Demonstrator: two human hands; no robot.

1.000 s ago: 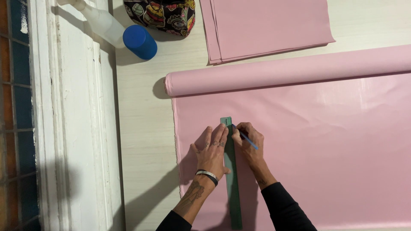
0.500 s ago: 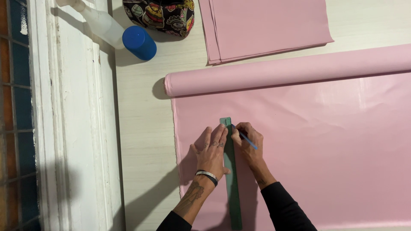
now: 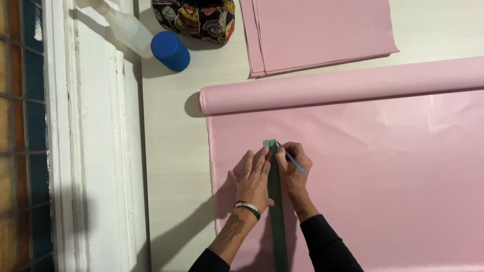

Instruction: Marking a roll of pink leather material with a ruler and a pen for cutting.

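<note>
Nothing has shifted since a second ago: our left hand (image 3: pixel 253 176) still presses flat on the green ruler (image 3: pixel 276 201). Our right hand (image 3: pixel 293 163) pinches a blue pen (image 3: pixel 291 158) at the ruler's far end, on the pink cloth (image 3: pixel 363 176) near the table's (image 3: pixel 171 151) left edge.

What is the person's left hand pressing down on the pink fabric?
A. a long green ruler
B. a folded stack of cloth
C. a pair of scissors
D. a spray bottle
A: the left hand lies flat on a long green ruler that runs along the pink fabric, while the right hand holds a blue pen against the ruler's edge.
</note>
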